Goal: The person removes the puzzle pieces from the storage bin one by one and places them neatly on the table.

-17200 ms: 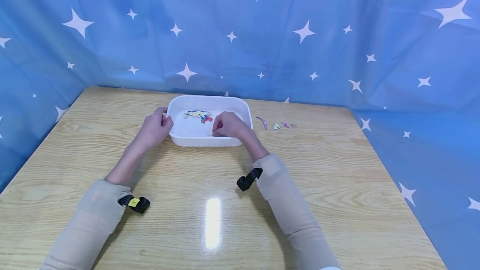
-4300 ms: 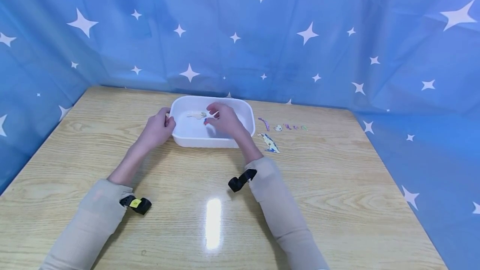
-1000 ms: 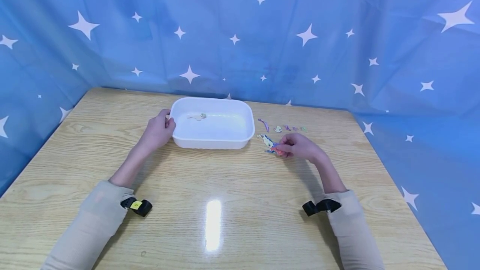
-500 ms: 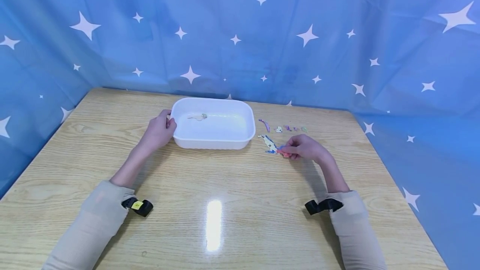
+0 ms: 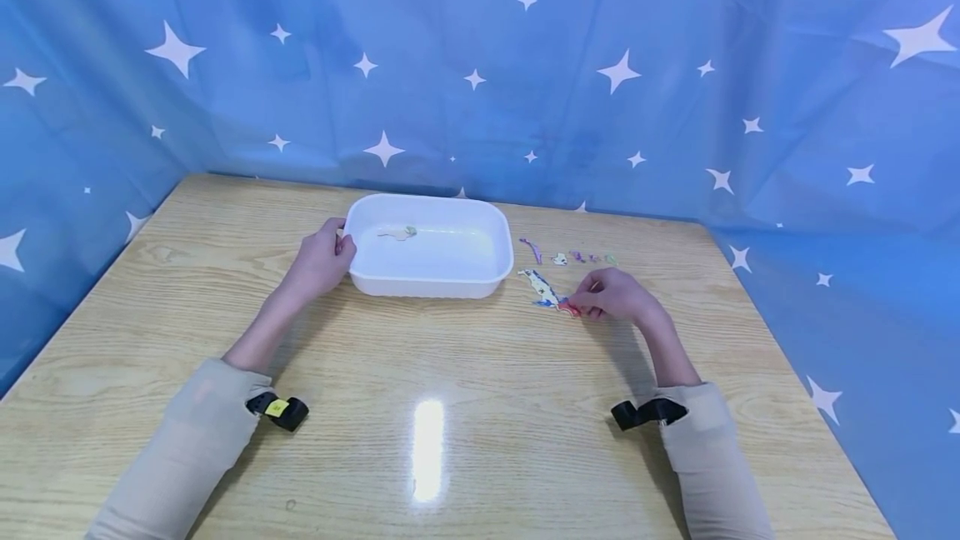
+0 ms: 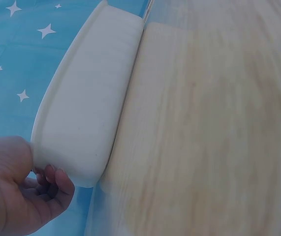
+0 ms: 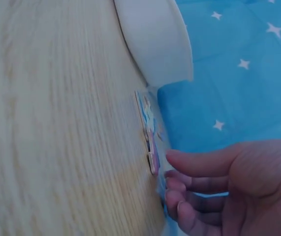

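My left hand (image 5: 318, 261) grips the left end of a white plastic tub (image 5: 431, 287), thumb and fingers about its rim; the left wrist view shows the fingers curled under that end. To the right of the tub, my right hand (image 5: 611, 294) is at a flat red-and-blue cut-out piece (image 5: 572, 307) lying on the table. In the right wrist view its thumb and fingers stand apart beside the red piece (image 7: 153, 162). Adjoining it is a larger cream-and-blue piece (image 5: 538, 286), which points up toward the tub. A pale piece with a greenish end (image 5: 397, 234) lies inside the tub.
Behind my right hand, small flat pieces lie in a row: a thin purple strip (image 5: 532, 250), a cream piece (image 5: 559, 259), purple bits (image 5: 577, 257) and a green bit (image 5: 611, 259). A blue star-patterned cloth (image 5: 480, 132) hangs behind the wooden table (image 5: 360, 407).
Several pieces have gone from the tub to the table on the right, lastly the red-and-blue one. In the last second my right hand shifts slightly right, uncovering more of it. The left hand stays.
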Tool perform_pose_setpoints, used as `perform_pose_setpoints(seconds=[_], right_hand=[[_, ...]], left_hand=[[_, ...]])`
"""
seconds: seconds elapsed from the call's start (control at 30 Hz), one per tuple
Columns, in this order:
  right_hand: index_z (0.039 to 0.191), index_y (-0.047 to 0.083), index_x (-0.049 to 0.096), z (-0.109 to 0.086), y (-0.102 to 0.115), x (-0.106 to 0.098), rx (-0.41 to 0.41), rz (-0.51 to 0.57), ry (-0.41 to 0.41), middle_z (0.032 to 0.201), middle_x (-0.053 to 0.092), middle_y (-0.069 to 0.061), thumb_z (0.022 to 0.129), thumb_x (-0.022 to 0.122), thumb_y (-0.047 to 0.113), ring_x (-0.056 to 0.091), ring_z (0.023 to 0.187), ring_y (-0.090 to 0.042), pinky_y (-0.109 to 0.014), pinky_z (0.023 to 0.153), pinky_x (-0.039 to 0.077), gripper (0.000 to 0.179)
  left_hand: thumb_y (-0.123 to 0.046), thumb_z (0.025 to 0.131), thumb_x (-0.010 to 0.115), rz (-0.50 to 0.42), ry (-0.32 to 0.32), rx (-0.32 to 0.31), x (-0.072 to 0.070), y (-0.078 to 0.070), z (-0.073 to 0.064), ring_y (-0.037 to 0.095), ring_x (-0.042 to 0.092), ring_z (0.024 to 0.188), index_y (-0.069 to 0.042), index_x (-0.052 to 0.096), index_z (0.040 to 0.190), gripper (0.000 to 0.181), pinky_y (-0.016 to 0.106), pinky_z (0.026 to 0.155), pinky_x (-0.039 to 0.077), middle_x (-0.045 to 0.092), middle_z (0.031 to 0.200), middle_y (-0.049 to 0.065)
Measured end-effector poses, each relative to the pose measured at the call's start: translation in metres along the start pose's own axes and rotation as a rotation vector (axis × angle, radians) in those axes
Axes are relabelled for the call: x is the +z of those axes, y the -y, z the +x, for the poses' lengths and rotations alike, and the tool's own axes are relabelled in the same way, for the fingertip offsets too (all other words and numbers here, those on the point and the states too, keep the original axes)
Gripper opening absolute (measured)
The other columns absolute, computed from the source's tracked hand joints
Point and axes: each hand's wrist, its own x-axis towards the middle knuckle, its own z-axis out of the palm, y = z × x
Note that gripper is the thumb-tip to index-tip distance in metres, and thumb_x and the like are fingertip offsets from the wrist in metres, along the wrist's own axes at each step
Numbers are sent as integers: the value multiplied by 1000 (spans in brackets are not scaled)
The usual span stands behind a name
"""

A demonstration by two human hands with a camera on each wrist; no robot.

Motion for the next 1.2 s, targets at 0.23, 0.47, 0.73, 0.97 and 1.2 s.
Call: perform_pose_setpoints(seconds=[0.23,0.47,0.73,0.97,1.2], right_hand=[[109,-4,63,-2,7,-1,-108,-13,-83,78,60,-15,102,60,22,55,68,-26,-36,64,46,27],[113,2,66,0,33,9,-250,-4,-164,92,64,-19,103,60,25,58,79,-34,-38,69,48,25],[120,2,64,9,67,28,-417,36,-283,102,67,-12,102,61,19,64,90,-29,-33,75,52,26],[118,3,65,25,84,48,-513,104,-312,100,68,-9,100,63,12,64,90,-21,-36,82,53,21],[120,-1,64,43,105,66,-585,115,-282,98,67,-9,99,62,8,63,89,-21,-38,83,53,23]], left_hand=[[-11,103,38,1,3,5,-1,-2,1,20,47,62,16,39,143,48,29,54,40,48,77,9],[-10,103,39,4,-7,17,-1,-3,1,18,46,61,17,40,142,47,29,52,39,47,75,7],[-10,103,39,9,-11,12,0,-1,1,19,47,61,17,41,141,46,29,53,39,48,75,8],[-10,103,39,9,-9,4,1,-1,1,19,47,62,16,40,141,47,29,54,39,48,76,9],[-10,103,39,7,-5,3,1,1,0,19,47,61,17,38,143,48,28,52,39,48,75,9]])
